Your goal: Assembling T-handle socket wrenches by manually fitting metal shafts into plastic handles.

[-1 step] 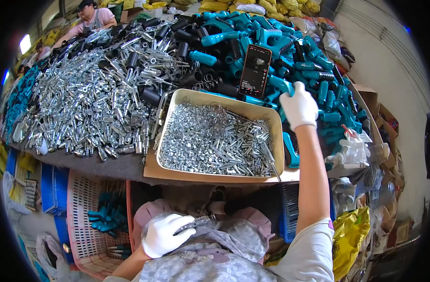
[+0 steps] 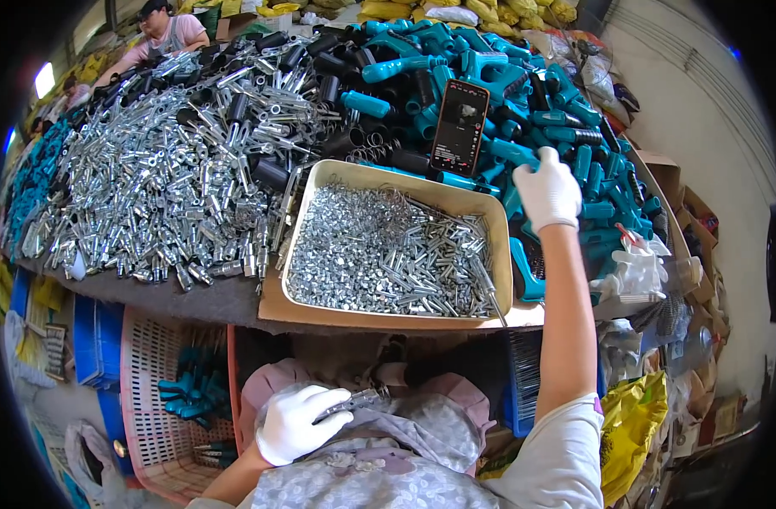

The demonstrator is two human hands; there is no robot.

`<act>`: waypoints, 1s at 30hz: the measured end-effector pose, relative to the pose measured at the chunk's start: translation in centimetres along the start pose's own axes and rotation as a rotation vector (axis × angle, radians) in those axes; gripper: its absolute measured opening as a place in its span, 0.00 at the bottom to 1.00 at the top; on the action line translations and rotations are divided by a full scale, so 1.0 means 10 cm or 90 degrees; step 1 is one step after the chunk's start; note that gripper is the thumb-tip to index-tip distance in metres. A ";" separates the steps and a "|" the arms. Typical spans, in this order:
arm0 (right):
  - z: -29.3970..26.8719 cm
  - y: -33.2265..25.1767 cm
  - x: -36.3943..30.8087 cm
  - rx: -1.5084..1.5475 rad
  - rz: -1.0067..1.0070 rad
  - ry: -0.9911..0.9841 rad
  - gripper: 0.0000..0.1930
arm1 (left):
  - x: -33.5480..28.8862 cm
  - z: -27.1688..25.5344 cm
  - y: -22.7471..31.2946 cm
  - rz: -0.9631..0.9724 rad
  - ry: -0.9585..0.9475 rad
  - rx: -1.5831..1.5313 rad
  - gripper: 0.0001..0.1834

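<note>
My left hand (image 2: 301, 426), in a white glove, is over my lap with its fingers closed round a shiny metal part (image 2: 358, 402). The glove hides much of that part. My right hand (image 2: 551, 193), also gloved in white, reaches out to the pile at the right. Its thumb and forefinger close on the end of a teal plastic handle (image 2: 512, 152). Just left of it a phone (image 2: 461, 127) leans upright on the pile. A cream tray (image 2: 396, 312) of small metal pins, nuts and springs lies nearer to me.
Loose metal fittings (image 2: 167, 187) heap up on the left of the table, with black sleeves among them. White gloves (image 2: 638, 267) lie at the right edge. Below stand a pink basket (image 2: 154, 407) and a blue bin (image 2: 515, 407). Another person (image 2: 163, 38) sits at the far left.
My right hand has shifted slightly to the right, and the end of the teal handle has moved a little with it. My left hand stays where it was.
</note>
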State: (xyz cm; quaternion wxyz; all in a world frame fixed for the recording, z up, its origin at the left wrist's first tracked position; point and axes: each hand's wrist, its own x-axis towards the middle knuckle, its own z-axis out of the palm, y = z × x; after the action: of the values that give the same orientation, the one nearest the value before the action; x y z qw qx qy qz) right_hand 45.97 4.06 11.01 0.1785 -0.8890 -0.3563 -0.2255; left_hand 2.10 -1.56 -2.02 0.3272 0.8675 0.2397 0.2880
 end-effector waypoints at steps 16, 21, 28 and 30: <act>-0.12 0.56 -0.82 0.431 -0.103 -0.226 0.13 | 0.12 0.02 0.02 0.042 -0.022 -0.007 0.15; 0.24 0.27 -0.08 0.228 -0.273 0.018 0.10 | 0.11 0.03 0.03 0.046 -0.019 -0.001 0.15; 0.71 -0.17 0.48 -0.123 -0.182 -0.065 0.11 | 0.08 -0.01 0.07 -0.009 0.011 -0.017 0.15; 0.74 -0.08 0.54 -0.100 -0.187 -0.041 0.10 | 0.09 -0.04 0.06 -0.007 0.007 0.005 0.15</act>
State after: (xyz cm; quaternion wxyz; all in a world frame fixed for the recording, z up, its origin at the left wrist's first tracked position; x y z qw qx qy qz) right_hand 50.85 11.12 7.81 0.0622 -0.8456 -0.4690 -0.2473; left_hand 2.59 -1.27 -1.06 0.3241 0.8658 0.2471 0.2903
